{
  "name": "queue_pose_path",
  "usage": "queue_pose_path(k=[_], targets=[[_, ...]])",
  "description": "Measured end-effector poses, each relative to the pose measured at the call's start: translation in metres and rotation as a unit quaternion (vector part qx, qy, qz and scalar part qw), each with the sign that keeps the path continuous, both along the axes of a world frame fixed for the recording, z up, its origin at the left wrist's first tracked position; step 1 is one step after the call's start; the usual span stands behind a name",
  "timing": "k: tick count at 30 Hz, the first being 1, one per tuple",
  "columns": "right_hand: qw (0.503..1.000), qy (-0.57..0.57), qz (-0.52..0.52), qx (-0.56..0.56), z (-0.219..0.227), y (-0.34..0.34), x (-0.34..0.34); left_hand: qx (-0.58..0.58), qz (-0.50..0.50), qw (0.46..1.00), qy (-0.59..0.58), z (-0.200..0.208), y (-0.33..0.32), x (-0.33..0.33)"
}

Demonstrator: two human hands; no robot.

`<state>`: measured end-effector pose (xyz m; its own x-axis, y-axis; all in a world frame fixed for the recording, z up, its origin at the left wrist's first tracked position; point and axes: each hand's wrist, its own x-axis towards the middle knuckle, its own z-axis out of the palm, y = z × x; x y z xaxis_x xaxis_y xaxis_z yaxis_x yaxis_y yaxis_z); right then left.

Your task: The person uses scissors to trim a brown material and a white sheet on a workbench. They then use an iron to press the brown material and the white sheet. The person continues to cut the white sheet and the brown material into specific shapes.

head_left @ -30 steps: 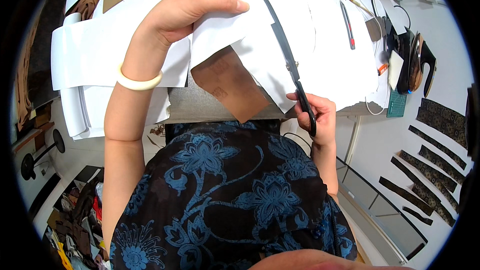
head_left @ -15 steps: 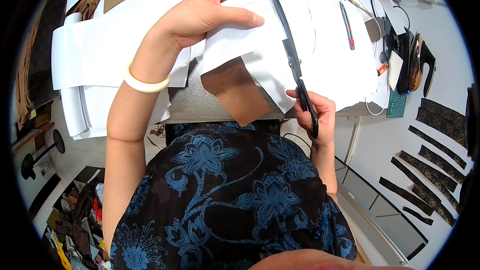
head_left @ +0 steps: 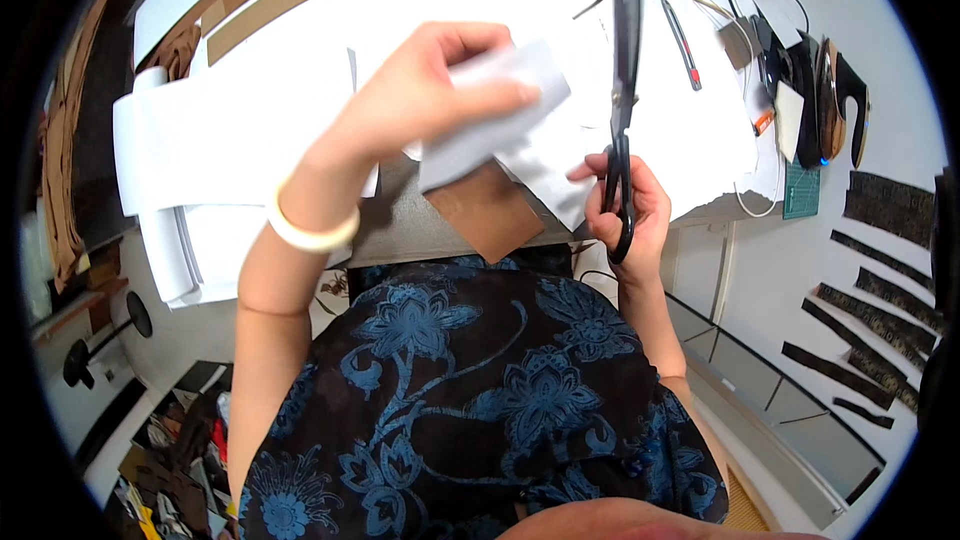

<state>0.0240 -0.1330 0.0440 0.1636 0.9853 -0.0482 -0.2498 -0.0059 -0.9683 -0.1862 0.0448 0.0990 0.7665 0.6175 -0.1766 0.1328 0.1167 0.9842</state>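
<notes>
My left hand [head_left: 415, 100], smeared by motion, pinches a piece of white paper [head_left: 480, 135] between thumb and fingers above the table. Farther right, my right hand [head_left: 645, 210] grips the black handles of a pair of long scissors [head_left: 626, 40]. Their blades point away from me and look closed together, apart from the held paper. A brown piece of card or leather [head_left: 490, 218] lies below the paper at the table's near edge, partly covered. More white paper [head_left: 545, 175] lies between it and the scissors.
Brown strips [head_left: 300, 10] lie along the far left, above a white paper roll [head_left: 165, 240]. To the right are a utility knife [head_left: 682, 45], cables, shoe-like black pieces [head_left: 808, 100] and a green cutting mat [head_left: 800, 190]. Dark patterned strips [head_left: 880, 300] lie farther right.
The scissors have swung to a straighter, far-pointing angle, away from the paper's edge. My left hand has drawn the paper nearer to me and tilted it.
</notes>
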Motion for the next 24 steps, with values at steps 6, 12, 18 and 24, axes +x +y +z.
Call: queue_pose_path(k=[6, 12, 18, 24], targets=[[0.990, 0.045, -0.129, -0.028, 0.027, -0.004, -0.011, 0.088, -0.015, 0.983, -0.162, -0.008, -0.047, 0.024], [0.966, 0.117, -0.185, 0.135, 0.049, -0.076, 0.078, 0.465, 0.178, 0.834, 0.238, -0.100, 0.033, 0.045], [0.907, 0.076, -0.343, 0.232, 0.066, -0.175, 0.142, 0.238, -0.240, 0.939, -0.065, -0.071, -0.055, 0.110], [0.889, 0.094, -0.357, 0.270, 0.078, -0.209, 0.155, 0.509, 0.215, 0.777, 0.301, -0.107, 0.056, 0.078]])
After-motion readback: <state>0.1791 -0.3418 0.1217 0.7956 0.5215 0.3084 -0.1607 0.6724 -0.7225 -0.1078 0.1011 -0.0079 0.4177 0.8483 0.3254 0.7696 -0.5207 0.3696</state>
